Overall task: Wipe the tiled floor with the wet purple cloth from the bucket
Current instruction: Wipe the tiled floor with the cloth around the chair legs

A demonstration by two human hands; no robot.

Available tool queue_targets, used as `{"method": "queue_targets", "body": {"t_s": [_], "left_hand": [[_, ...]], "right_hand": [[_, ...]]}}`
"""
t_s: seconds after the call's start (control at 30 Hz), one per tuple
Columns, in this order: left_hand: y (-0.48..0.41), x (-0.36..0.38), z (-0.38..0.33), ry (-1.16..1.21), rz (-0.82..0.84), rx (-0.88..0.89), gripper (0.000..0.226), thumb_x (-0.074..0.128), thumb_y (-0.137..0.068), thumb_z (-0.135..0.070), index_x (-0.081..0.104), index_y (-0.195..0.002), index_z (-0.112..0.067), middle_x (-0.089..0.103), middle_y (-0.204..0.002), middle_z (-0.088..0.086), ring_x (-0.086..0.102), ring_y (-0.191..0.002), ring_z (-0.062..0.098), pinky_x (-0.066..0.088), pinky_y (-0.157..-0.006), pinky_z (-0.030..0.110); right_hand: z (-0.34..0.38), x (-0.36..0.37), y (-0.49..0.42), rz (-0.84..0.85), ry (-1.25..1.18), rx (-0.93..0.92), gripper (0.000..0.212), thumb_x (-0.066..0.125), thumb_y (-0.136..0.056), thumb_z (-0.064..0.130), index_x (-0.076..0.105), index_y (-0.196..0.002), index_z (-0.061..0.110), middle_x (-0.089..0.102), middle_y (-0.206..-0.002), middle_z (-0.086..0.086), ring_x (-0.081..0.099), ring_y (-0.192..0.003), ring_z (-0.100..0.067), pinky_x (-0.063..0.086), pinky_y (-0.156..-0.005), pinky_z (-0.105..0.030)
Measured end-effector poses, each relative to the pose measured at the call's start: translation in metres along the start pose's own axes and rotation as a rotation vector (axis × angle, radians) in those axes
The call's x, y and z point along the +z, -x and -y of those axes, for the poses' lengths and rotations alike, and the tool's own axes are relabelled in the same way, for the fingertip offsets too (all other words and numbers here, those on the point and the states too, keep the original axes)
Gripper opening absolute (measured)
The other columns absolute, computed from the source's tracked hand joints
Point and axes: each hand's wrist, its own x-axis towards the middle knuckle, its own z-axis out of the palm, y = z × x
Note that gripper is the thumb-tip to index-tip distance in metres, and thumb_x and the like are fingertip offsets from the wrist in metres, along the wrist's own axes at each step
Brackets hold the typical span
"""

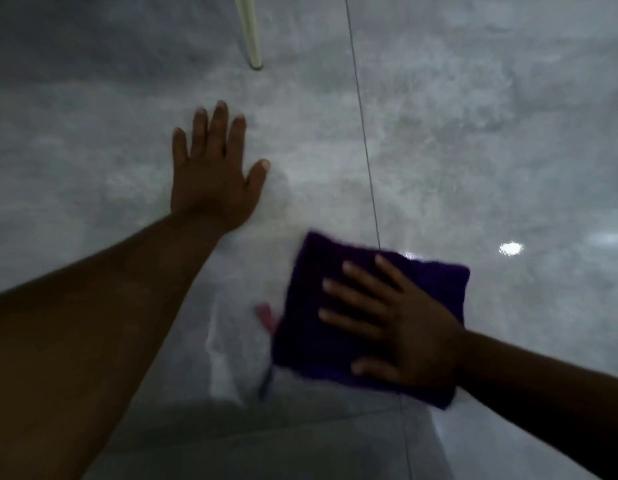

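A folded purple cloth (311, 306) lies flat on the grey marbled tiled floor (474, 150), straddling a thin grout line. My right hand (394, 323) presses down on the cloth with fingers spread, covering its right half. My left hand (214, 174) rests palm-down on the bare tile to the upper left of the cloth, fingers apart, holding nothing. No bucket is in view.
A cream furniture leg (250, 32) stands on the floor at the top, beyond my left hand. The grout line (364, 150) runs from top to bottom. A small pink shape (266, 315) shows by the cloth's left edge. A light glare (511, 248) reflects on the right.
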Motion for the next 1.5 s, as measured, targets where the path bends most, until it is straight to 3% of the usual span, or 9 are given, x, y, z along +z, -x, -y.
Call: {"method": "queue_targets", "body": {"t_s": [0.1,0.3,0.4,0.73,0.9,1.13,1.33,1.43,1.5], "left_hand": [[0.0,-0.002,0.0,-0.011,0.037,0.005,0.075,0.016,-0.095,-0.062,0.006,-0.157,-0.021,-0.003,-0.167,0.007,-0.003,-0.154,0.031,0.001,-0.123,0.055],[-0.01,-0.018,0.007,0.009,0.186,0.003,0.083,0.03,-0.091,-0.068,0.003,-0.157,-0.026,-0.008,-0.167,0.001,-0.008,-0.154,0.025,0.001,-0.124,0.051],[0.004,-0.032,-0.002,0.104,0.164,-0.012,0.083,0.04,-0.092,-0.062,0.011,-0.157,-0.02,0.001,-0.167,0.005,0.0,-0.154,0.027,0.005,-0.124,0.05],[0.178,-0.003,0.043,0.187,-0.199,0.001,0.065,0.045,-0.095,-0.045,0.038,-0.147,-0.005,0.032,-0.158,0.02,0.024,-0.149,0.037,0.021,-0.12,0.053],[0.207,-0.002,0.102,0.095,-0.15,-0.092,0.066,0.04,-0.095,-0.047,0.04,-0.146,-0.006,0.031,-0.158,0.02,0.023,-0.149,0.038,0.021,-0.119,0.054],[0.21,0.007,0.131,0.056,-0.124,-0.08,0.068,0.03,-0.097,-0.052,0.037,-0.149,-0.01,0.03,-0.16,0.015,0.026,-0.149,0.036,0.024,-0.118,0.053],[0.228,0.005,0.182,0.151,-0.274,-0.207,0.057,0.038,-0.098,-0.034,0.039,-0.147,-0.004,0.036,-0.157,0.018,0.03,-0.147,0.036,0.027,-0.117,0.051],[0.246,0.014,0.206,0.047,-0.209,-0.248,0.06,0.033,-0.099,-0.038,0.035,-0.149,-0.006,0.029,-0.16,0.017,0.024,-0.149,0.036,0.022,-0.119,0.052],[0.252,0.018,0.21,0.043,-0.176,-0.23,0.061,0.034,-0.099,-0.04,0.033,-0.15,-0.007,0.026,-0.161,0.016,0.022,-0.15,0.035,0.019,-0.12,0.052]], "right_hand": [[-0.006,0.009,0.078,0.059,0.024,-0.049,0.072,0.047,-0.089,0.068,0.038,-0.151,0.033,0.032,-0.161,-0.002,0.022,-0.151,-0.033,0.018,-0.117,-0.061],[-0.133,-0.017,0.09,-0.051,0.005,0.798,0.085,0.015,-0.089,0.076,0.017,-0.157,0.026,0.016,-0.166,-0.012,0.014,-0.152,-0.039,0.013,-0.118,-0.063],[-0.14,-0.033,0.023,-0.082,-0.001,0.923,0.085,0.016,-0.088,0.073,0.012,-0.159,0.025,0.006,-0.168,-0.011,0.006,-0.153,-0.038,0.006,-0.12,-0.06],[0.004,0.001,0.042,0.098,0.125,0.036,0.078,0.041,-0.091,0.068,0.03,-0.155,0.025,0.019,-0.165,-0.007,0.011,-0.153,-0.036,0.009,-0.12,-0.06],[-0.07,-0.022,0.04,0.105,0.142,0.37,0.081,0.019,-0.092,0.073,0.011,-0.158,0.026,0.017,-0.165,-0.013,0.016,-0.151,-0.04,0.016,-0.118,-0.062],[-0.032,-0.052,-0.198,-0.001,0.084,0.552,0.093,0.005,-0.082,0.077,0.005,-0.159,0.026,-0.003,-0.168,-0.008,-0.004,-0.154,-0.035,0.0,-0.12,-0.059],[0.135,-0.007,-0.213,0.004,0.125,-0.192,0.076,0.033,-0.093,0.068,0.027,-0.156,0.026,0.017,-0.166,-0.008,0.009,-0.153,-0.036,0.005,-0.12,-0.061],[0.109,-0.008,-0.157,0.091,0.142,-0.497,0.071,0.043,-0.093,0.064,0.034,-0.154,0.028,0.023,-0.164,-0.003,0.012,-0.154,-0.031,0.007,-0.121,-0.059],[0.059,-0.016,-0.14,0.105,0.185,-0.444,0.074,0.044,-0.091,0.066,0.034,-0.153,0.027,0.025,-0.164,-0.004,0.015,-0.153,-0.033,0.011,-0.12,-0.06]]}}
